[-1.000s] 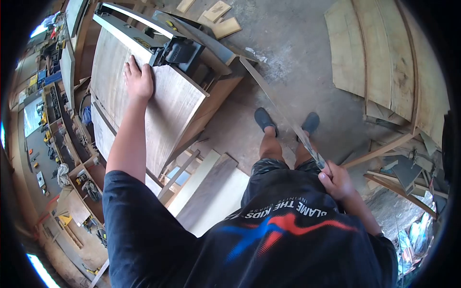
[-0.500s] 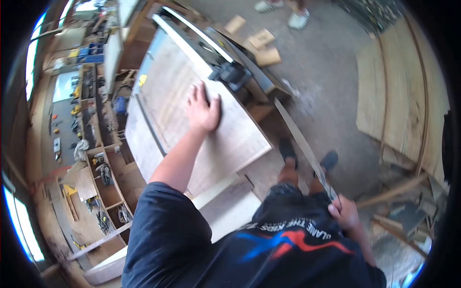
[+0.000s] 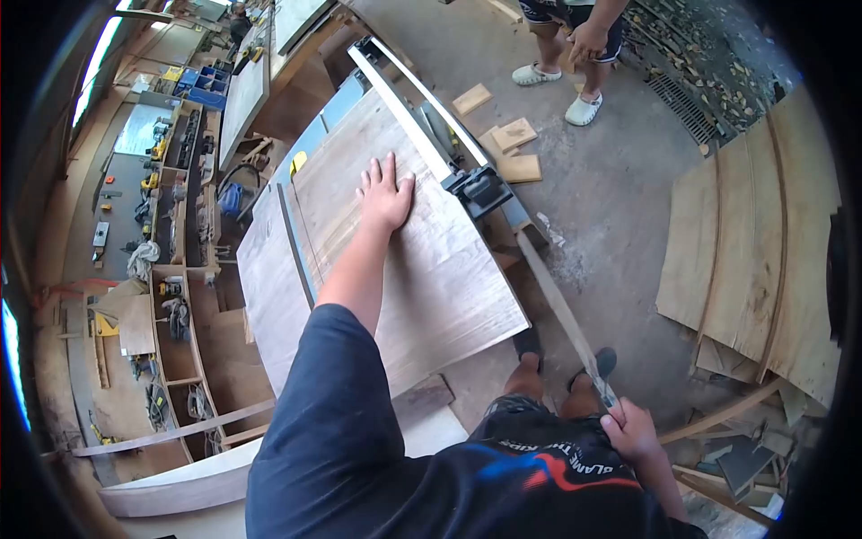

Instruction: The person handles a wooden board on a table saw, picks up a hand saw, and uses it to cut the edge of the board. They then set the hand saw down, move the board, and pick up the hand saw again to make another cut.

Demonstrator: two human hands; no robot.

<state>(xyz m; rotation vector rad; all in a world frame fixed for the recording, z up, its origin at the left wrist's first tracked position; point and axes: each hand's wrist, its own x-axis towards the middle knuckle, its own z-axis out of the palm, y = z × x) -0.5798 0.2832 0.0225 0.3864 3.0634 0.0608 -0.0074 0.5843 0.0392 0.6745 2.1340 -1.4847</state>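
Observation:
My left hand (image 3: pixel 386 199) lies flat with fingers spread on a large wooden panel (image 3: pixel 422 278). The panel rests on a saw table, against a long pale metal fence (image 3: pixel 404 117) with a black end block (image 3: pixel 479 190). My right hand (image 3: pixel 633 431), low at the right, is closed around the near end of a long thin wooden strip (image 3: pixel 566 314). This strip slants up towards the fence's near end, beyond the panel's right edge. A yellow piece (image 3: pixel 298 163) shows at the panel's far left edge.
Wood offcuts (image 3: pixel 515 135) lie on the floor beyond the fence. Another person (image 3: pixel 575 54) stands past them. Tall wooden sheets (image 3: pixel 736 260) lean at the right, above scrap wood (image 3: pixel 745 467). A workbench with tools (image 3: pixel 180 314) runs along the left.
The camera view has shifted, showing more of the other person. My left hand has slid farther forward on the panel, along the fence. My right hand keeps its hold on the strip.

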